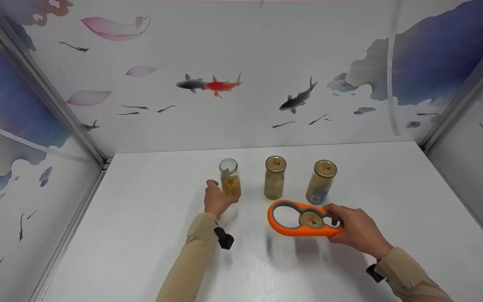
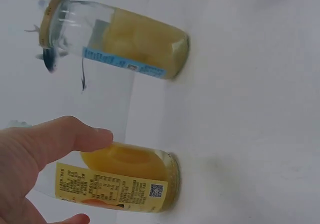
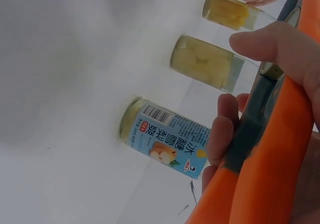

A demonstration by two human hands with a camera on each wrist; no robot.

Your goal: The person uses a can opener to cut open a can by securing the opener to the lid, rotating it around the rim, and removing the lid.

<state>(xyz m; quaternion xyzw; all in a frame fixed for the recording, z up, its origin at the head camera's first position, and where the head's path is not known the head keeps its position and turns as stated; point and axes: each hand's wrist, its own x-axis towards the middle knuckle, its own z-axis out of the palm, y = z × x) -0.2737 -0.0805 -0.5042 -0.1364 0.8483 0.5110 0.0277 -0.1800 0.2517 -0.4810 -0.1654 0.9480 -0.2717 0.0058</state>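
Observation:
A glass jar of yellow fruit (image 1: 230,184) stands upright at the left with its mouth uncovered. My left hand (image 1: 218,199) is close beside it, fingers spread loosely, the thumb near its front. In the left wrist view the thumb (image 2: 90,138) overlaps the side of this jar, above its yellow label (image 2: 110,188). My right hand (image 1: 357,228) grips one end of an orange jar opener (image 1: 281,230) with grey inner rings, raised over the table. A gold lid (image 1: 311,219) shows within the opener's middle ring.
Two more jars with gold lids stand to the right: a middle jar of pale fruit (image 1: 274,184) and a right jar (image 1: 320,188) with a blue label (image 3: 167,139). Behind the white table (image 1: 141,235) rises a wall (image 1: 224,121) printed with fish and petals.

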